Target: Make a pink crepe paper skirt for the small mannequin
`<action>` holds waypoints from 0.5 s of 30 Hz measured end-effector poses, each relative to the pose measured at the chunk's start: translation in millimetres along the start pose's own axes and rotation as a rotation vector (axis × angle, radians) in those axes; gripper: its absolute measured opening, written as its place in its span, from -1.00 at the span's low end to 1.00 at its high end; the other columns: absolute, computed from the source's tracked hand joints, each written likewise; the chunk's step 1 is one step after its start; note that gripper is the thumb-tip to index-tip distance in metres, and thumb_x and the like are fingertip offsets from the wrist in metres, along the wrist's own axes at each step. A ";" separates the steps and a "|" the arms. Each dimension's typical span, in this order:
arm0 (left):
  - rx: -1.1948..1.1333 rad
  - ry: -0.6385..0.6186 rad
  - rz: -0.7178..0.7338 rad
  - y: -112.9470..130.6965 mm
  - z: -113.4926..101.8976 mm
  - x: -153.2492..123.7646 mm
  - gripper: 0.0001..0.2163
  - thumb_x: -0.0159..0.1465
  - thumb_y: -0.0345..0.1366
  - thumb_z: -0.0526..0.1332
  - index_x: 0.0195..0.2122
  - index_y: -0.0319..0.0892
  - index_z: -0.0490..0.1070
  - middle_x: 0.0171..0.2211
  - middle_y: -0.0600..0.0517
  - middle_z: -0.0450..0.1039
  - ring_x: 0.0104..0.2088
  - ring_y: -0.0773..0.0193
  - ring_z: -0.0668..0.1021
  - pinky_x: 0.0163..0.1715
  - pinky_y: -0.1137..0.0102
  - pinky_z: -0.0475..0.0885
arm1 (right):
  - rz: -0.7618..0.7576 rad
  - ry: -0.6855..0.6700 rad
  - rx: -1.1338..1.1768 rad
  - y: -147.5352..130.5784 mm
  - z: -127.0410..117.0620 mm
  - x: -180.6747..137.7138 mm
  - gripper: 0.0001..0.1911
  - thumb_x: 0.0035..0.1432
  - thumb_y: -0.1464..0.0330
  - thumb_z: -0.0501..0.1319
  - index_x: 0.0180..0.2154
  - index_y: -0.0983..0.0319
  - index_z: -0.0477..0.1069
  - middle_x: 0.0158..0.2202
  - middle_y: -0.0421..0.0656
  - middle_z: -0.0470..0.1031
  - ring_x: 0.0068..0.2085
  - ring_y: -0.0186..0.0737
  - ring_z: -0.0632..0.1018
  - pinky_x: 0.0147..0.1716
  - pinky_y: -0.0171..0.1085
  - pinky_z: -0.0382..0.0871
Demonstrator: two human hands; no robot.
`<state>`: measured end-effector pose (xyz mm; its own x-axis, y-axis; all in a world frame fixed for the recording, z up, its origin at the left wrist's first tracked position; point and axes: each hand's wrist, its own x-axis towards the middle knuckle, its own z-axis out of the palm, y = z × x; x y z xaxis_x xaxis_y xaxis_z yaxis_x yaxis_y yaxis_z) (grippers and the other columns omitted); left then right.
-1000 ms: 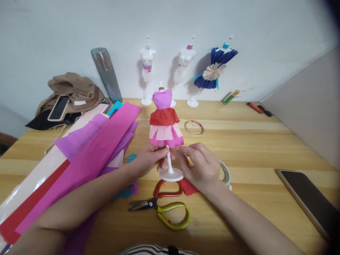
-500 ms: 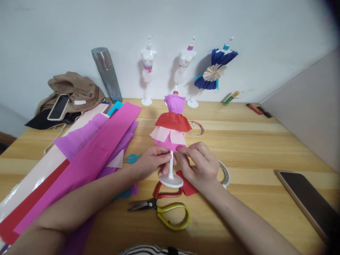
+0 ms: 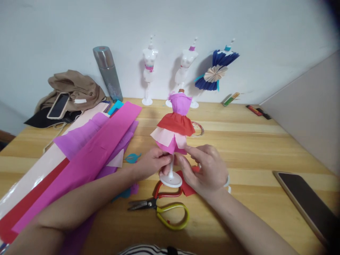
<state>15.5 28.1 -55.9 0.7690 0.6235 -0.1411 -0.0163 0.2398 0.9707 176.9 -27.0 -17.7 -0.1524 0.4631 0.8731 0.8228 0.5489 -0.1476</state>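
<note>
My left hand (image 3: 152,163) is closed around the white stem of a small dress-form mannequin (image 3: 171,180), which leans to the right. A layered crepe-paper dress (image 3: 176,124) covers the form: a purple bodice, a red tier, a pale pink tier and a bright pink bottom layer. At the right hem, my right hand (image 3: 207,168) has its index fingertip against the skirt, thumb apart below. Scissors (image 3: 152,204) with one red and one yellow handle lie in front of the base. A red paper piece (image 3: 188,187) is partly hidden beneath my right hand.
Crepe-paper sheets (image 3: 87,156) cover the left side. Along the wall stand a steel flask (image 3: 108,74), two bare mannequins (image 3: 149,72) and one in a blue pleated dress (image 3: 215,72). A phone (image 3: 305,205) lies at right; a brown cloth (image 3: 74,86) is piled at back left.
The dressed mannequin has tilted, its top moving to the right. My right hand has shifted slightly right, and its thumb and index finger are now farther apart.
</note>
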 end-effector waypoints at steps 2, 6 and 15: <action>0.037 -0.006 -0.012 1.1 1.6 -0.9 -0.64 0.29 -0.15 0.17 -0.62 -0.19 0.27 -0.71 0.09 0.27 -0.69 0.43 0.29 -0.65 0.48 0.19 | 0.015 -0.003 -0.003 0.7 1.1 0.4 -0.72 0.17 0.56 0.28 -0.09 0.19 0.43 -0.43 -0.18 0.43 -0.44 -0.27 0.45 -0.48 -0.29 0.35; 0.076 0.019 -0.024 4.9 5.5 -2.6 -0.67 0.29 -0.29 0.10 -0.64 -0.19 0.26 -0.71 0.09 0.25 -0.68 0.45 0.29 -0.64 0.50 0.20 | 0.035 -0.115 0.108 0.5 2.9 0.7 -0.84 0.19 0.56 0.23 -0.22 0.22 0.45 -0.43 -0.15 0.44 -0.43 -0.28 0.46 -0.48 -0.29 0.37; 0.048 0.113 0.015 3.2 5.3 -1.8 -0.72 0.26 -0.10 0.19 -0.48 -0.17 0.30 -0.70 0.15 0.24 -0.70 0.42 0.30 -0.67 0.50 0.22 | -0.015 -0.159 0.221 -7.6 -8.0 4.8 -0.83 0.15 0.58 0.23 -0.27 0.20 0.40 -0.46 -0.18 0.38 -0.48 -0.30 0.40 -0.56 -0.31 0.23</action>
<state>17.4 23.8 -51.5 0.6920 0.7072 -0.1448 0.0055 0.1954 0.9807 174.4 -34.5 -8.7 -0.2621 0.5481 0.7943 0.6832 0.6867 -0.2483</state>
